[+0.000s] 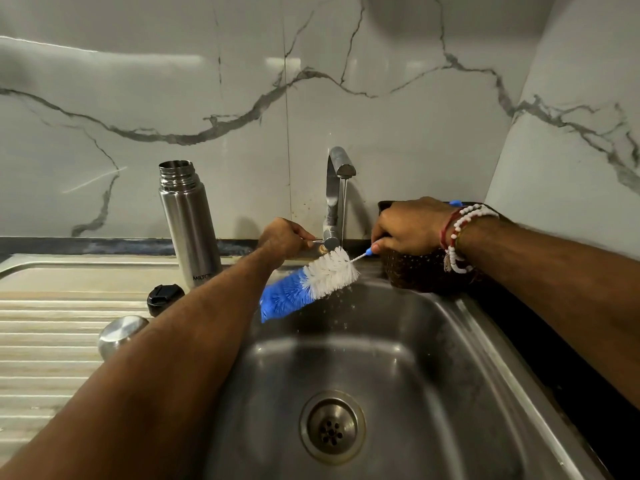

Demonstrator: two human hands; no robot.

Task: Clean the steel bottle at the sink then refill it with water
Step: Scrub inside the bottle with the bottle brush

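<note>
Left hand (pixel 282 237) gripped the tap lever (pixel 313 241); right hand (pixel 408 226) pinched the brush (pixel 311 282) under the stream (pixel 344 209); steel bottle (pixel 188 223) read "MILTO".

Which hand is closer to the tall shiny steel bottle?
Left. The left hand grips the lever of the steel tap, just right of the tall open steel bottle; the right hand holds the blue-and-white bottle brush farther right, past that tap.

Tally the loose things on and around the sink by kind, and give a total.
Bottle: 1
Caps: 2 (black cap, steel cap)
Brush: 1
Basket: 1
Total: 5
</note>
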